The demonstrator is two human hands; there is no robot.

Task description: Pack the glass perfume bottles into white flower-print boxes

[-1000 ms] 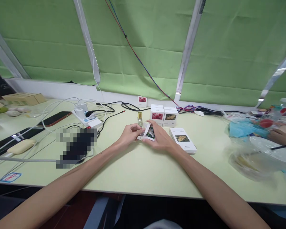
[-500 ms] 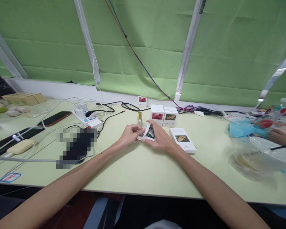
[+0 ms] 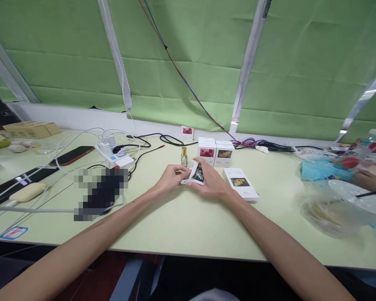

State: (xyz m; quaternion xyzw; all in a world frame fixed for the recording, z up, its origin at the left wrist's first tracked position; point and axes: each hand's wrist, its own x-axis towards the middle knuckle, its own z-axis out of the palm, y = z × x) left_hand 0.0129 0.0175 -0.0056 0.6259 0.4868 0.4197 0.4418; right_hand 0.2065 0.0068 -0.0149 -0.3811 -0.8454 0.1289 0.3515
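Observation:
Between my hands is a small white cardboard box [image 3: 198, 174] printed with white flowers and dark leaves. My right hand [image 3: 210, 182] wraps around its right side, thumb below and fingers above. The fingers of my left hand [image 3: 173, 177] pinch at its left end, where a white flap stands up; the fingertips are partly hidden. Just behind the box, a small clear glass bottle with a gold cap [image 3: 184, 156] stands upright. To the right of my right hand lies a flat white box with a yellow flower picture [image 3: 240, 184].
White boxes with a pink picture [image 3: 206, 151] and a yellow picture [image 3: 224, 154] stand behind. A pink-printed card [image 3: 187, 133] leans on the wall. Leftward are a power strip [image 3: 113, 154], cables and phones [image 3: 73, 155]. At right are a lidded plastic cup [image 3: 359, 200] and another person's hand [image 3: 371, 177].
Almost nothing differs. My left fingers have shifted very slightly at the end of the box; my right hand keeps its hold.

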